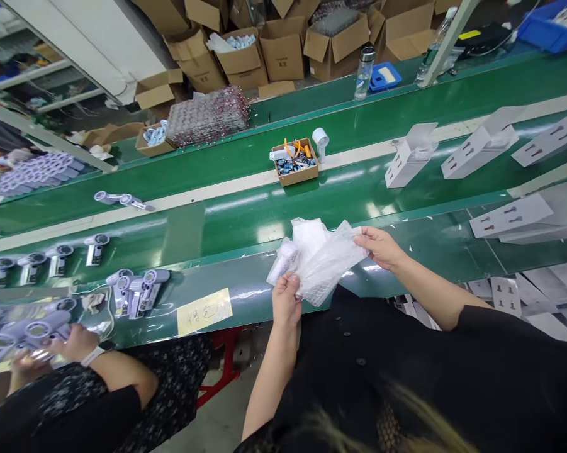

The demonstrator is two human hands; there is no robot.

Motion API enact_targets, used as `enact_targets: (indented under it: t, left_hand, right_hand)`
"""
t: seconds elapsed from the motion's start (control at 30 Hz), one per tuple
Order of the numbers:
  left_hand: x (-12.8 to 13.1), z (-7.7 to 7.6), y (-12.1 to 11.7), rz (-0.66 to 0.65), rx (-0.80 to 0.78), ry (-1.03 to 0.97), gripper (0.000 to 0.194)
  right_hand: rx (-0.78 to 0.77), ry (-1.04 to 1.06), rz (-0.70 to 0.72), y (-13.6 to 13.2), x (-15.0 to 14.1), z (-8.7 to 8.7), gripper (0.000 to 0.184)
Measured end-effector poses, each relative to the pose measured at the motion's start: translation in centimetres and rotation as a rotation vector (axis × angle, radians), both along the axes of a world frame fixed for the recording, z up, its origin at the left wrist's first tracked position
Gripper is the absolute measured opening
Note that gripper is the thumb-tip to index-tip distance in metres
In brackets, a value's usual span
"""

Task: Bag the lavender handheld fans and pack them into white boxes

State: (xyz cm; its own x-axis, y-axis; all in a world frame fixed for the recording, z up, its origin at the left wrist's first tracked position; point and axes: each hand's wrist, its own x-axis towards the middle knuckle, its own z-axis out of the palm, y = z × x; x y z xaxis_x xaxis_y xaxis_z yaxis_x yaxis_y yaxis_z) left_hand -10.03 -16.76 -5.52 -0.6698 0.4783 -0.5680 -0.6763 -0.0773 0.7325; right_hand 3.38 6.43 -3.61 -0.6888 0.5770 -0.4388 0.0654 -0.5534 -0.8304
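Between my hands, over the near edge of the bench, is a translucent bubble-wrap bag (333,267). My left hand (287,297) is closed on its lower left side. With thumb and fingers my right hand (376,246) pinches the upper right corner. A pale lilac handheld fan (284,261), wrapped in clear plastic, shows at the left of the bag, just above my left fingers. I cannot tell whether it lies inside this bag or in another one. More white plastic wrap (309,234) bunches up behind it.
Left of me stand several lilac handheld fans (139,292) beside a yellow handwritten note (205,311). A co-worker's hand (78,345) holds more fans. Open white boxes (410,157) stand at right. A small carton (298,176) of parts sits beyond the green conveyor (236,220).
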Motion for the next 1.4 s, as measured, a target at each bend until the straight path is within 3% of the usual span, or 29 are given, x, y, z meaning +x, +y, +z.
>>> enact_targets:
  t: [0.1,0.17,0.23,0.3,0.43,0.5,0.57,0.67,0.73,0.83,0.9,1.0,1.1,1.13,1.27,1.4]
  left_hand:
    - [0.0,0.1,-1.6,0.105,0.109,-0.163,0.049]
    - [0.9,0.1,-2.4,0.005,0.243,-0.296,0.056]
    - [2.1,-0.1,-2.9,-0.125,0.309,-0.389,0.051]
    - [3.0,-0.7,-3.2,-0.121,0.306,-0.416,0.037]
    - [2.5,-1.9,-4.6,0.079,0.234,-0.321,0.02]
    - [1.5,-1.8,-5.9,0.057,0.156,-0.256,0.02]
    - [0.6,-1.1,-7.1,0.034,0.09,-0.181,0.023]
    - [0.5,0.9,-7.6,0.091,0.047,-0.005,0.025]
    - [1.5,2.0,-6.8,0.066,0.003,0.145,0.023]
    - [3.5,2.5,-4.8,-0.214,-0.11,0.327,0.019]
    - [4.3,2.1,-3.8,-0.347,-0.206,0.405,0.017]
    - [4.0,1.4,-3.9,-0.218,-0.343,0.496,0.02]
    - [2.6,0.7,-4.8,-0.035,-0.366,0.515,0.022]
    - [2.1,0.6,-5.0,-0.003,-0.338,0.485,0.024]
    - [1.3,0.2,-5.0,0.071,-0.16,0.235,0.035]
    - [0.9,0.8,-4.9,0.183,-0.07,0.169,0.03]
  right_hand:
    - [-0.092,0.039,0.012,-1.0,-0.7,-0.2,0.039]
    - [-0.147,0.069,-0.012,-2.0,-1.2,-0.4,0.036]
    - [-0.216,0.1,0.026,-3.5,-1.4,-0.9,0.037]
    - [-0.297,0.105,0.111,-5.4,-1.3,-1.6,0.04]
    - [-0.362,0.051,0.214,-8.3,-0.4,-4.3,0.041]
    - [-0.331,-0.032,0.205,-8.4,0.1,-5.5,0.036]
    - [-0.232,-0.18,0.11,-8.0,0.4,-6.1,0.031]
    - [-0.056,-0.312,-0.055,-7.8,0.6,-4.9,0.028]
    - [-0.017,-0.192,0.116,-8.7,0.6,-2.9,0.035]
    - [0.002,0.082,0.545,-11.2,0.1,-0.1,0.045]
    - [0.026,0.137,0.605,-11.9,-0.5,0.4,0.038]
    - [0.14,0.019,0.461,-9.6,-1.3,-1.6,0.031]
    - [0.336,-0.292,0.063,-4.3,-1.6,-5.5,0.034]
    - [0.349,-0.385,-0.011,-2.7,-1.6,-6.7,0.036]
    - [0.277,-0.451,-0.019,0.5,-1.3,-9.7,0.037]
    - [0.27,-0.312,-0.11,1.0,-0.2,-9.3,0.043]
